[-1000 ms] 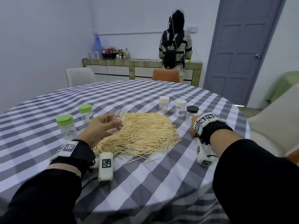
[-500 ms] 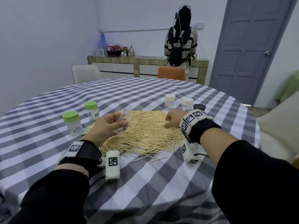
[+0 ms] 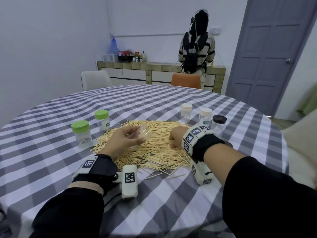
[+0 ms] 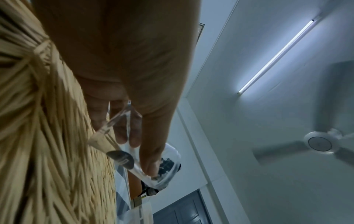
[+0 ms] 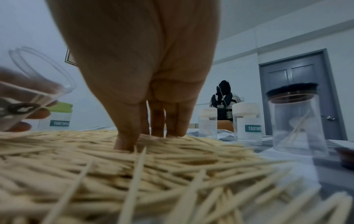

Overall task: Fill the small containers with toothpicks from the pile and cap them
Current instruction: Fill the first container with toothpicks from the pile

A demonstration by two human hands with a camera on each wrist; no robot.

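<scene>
- The left hand (image 3: 123, 140) is raised a little above the toothpick pile (image 3: 154, 146), left of centre in the head view, with its fingers and thumb curled round an uncapped clear container (image 3: 143, 134).
- In the left wrist view the thumb and fingers (image 4: 151, 151) clasp the clear container (image 4: 157, 165) across its side wall.
- The right hand (image 3: 176, 137) is just right of centre in the head view, palm down, reaching onto the pile.
- In the right wrist view its fingers (image 5: 126, 136) point straight down with the tips pressed into the toothpick pile (image 5: 134, 174); whether they have hold of any toothpicks cannot be told.
- The container lies between the two hands, just left of the right hand, over the pile's middle.
- Its long axis is tilted close to horizontal, and the open mouth points to the right and away, toward the right hand.
- The pile spreads across the checked tablecloth (image 3: 171, 203) at the centre of the frame, most toothpicks lying roughly left to right.
- Two green-capped containers (image 3: 80, 133) stand at the pile's left; two white-capped containers (image 3: 186, 112) and a black-capped container (image 3: 218, 124) stand at its upper right.
</scene>
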